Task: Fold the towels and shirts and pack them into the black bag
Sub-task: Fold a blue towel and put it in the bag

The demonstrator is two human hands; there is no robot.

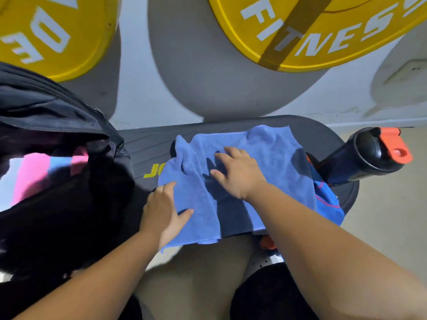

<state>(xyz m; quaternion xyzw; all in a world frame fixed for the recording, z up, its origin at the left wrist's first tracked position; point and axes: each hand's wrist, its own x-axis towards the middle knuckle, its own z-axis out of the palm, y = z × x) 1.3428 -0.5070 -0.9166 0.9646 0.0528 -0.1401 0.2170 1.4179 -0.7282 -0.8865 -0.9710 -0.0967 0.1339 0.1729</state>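
Two yellow plates [323, 31] fill the top. One black bag [57, 215] sits open at the left, touching the bench [147, 144]. One blue towel [254, 153] lies mid-frame, its near edge hanging off. One bottle [369, 155] crowds the right. My left hand [164, 211] and right hand [238, 172] lie flat on the towel, gripping nothing.

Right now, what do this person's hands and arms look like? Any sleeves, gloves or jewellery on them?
The left hand and right hand are both bare: no gloves, rings, watch or wristbands show. The forearms are uncovered as well, with no sleeve in view up to the picture's edge.
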